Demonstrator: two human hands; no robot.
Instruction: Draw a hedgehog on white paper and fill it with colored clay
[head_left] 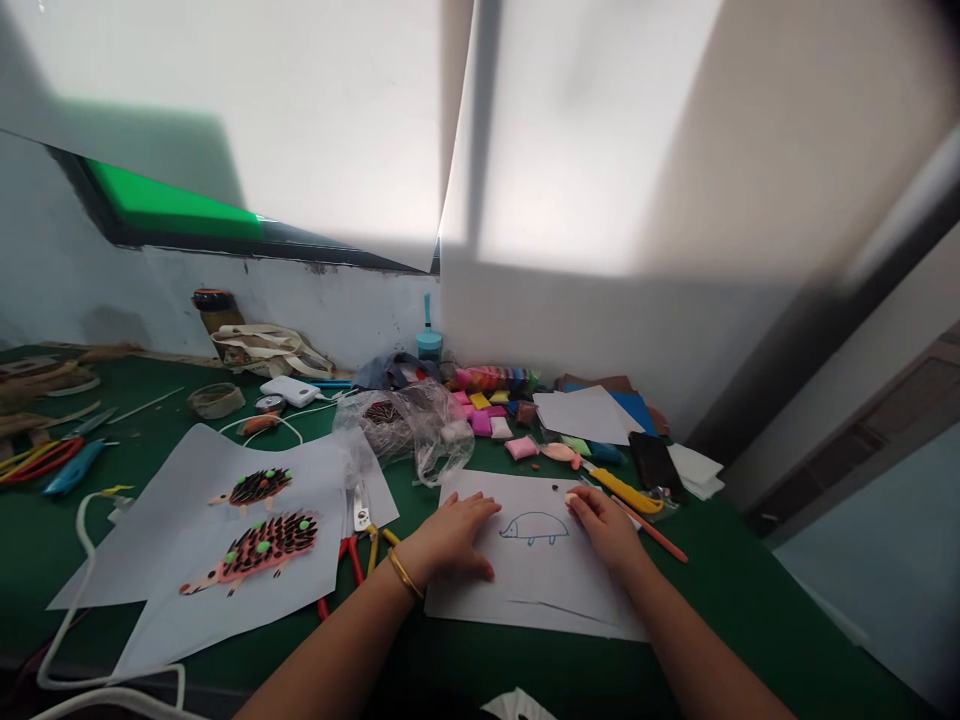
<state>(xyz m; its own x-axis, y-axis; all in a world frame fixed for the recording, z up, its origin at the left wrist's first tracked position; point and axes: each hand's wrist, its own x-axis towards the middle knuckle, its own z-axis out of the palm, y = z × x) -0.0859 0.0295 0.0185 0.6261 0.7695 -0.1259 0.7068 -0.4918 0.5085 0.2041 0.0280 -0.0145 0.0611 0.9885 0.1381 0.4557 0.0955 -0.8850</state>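
Observation:
A white sheet of paper lies in front of me with a hedgehog outline drawn on it in blue. My left hand, a gold bangle on its wrist, rests on the left part of the sheet with its fingers spread. At the right of the drawing, my right hand has thumb and fingertips pinched together. What they hold, if anything, is too small to make out. Just beyond those fingertips, a tiny dark bit sits on the paper.
Finished hedgehog pictures lie at left, beside red-handled pliers and scissors. Behind the sheet are a clear plastic bag and several clay packets. A yellow utility knife, an orange pencil and a dark phone lie right.

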